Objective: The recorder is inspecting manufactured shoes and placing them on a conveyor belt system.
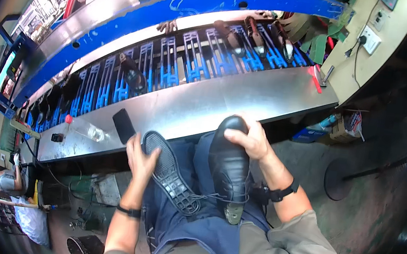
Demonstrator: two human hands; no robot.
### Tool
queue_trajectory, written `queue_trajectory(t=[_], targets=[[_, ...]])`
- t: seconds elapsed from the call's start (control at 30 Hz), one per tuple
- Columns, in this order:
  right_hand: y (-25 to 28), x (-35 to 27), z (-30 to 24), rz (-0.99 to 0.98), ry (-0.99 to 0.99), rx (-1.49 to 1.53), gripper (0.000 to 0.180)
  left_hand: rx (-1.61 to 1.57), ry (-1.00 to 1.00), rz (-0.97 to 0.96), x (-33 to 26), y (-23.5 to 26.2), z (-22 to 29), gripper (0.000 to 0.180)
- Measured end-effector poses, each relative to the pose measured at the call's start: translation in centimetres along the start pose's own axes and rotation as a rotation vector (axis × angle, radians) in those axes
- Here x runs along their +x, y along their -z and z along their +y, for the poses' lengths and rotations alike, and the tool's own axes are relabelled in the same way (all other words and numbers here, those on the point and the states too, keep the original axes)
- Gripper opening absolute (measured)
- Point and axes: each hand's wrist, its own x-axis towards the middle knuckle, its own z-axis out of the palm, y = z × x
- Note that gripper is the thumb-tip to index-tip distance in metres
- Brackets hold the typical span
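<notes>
A black lace-up shoe (229, 166) rests across my lap with its toe pointing away from me. Round its toe end curls my right hand (253, 139), with the thumb pressed on the upper. Something pale and hard, like a shoe last, shows in the heel opening. Beside it on the left, a black shoe sole (169, 169) lies with its ridged tread facing up. My left hand (142, 157) grips the sole's left edge near the toe, the thumb over the tread. Whether an upper is joined under this sole is hidden. A thin lace crosses between the two.
A metal counter (190, 107) runs in front, carrying a black flat object (124, 126) and a clear bottle (91, 131). Behind it, blue racks (192, 58) hold several dark shoes (283, 40). A hammer (327, 76) lies at the right end. Another person (8, 181) is at far left.
</notes>
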Motion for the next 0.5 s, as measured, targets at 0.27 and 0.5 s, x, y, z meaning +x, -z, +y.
queue_trajectory(t=[0.27, 0.5], targets=[[-3.1, -11.0, 8.8, 0.042, -0.682, 0.84, 0.074, -1.947, 0.972, -0.7, 4.6, 2.3, -1.7, 0.048], [-6.0, -10.4, 8.6, -0.033, -0.75, 0.872, 0.076, -1.881, 0.712, -0.596, 2.3, 7.6, -3.4, 0.086]])
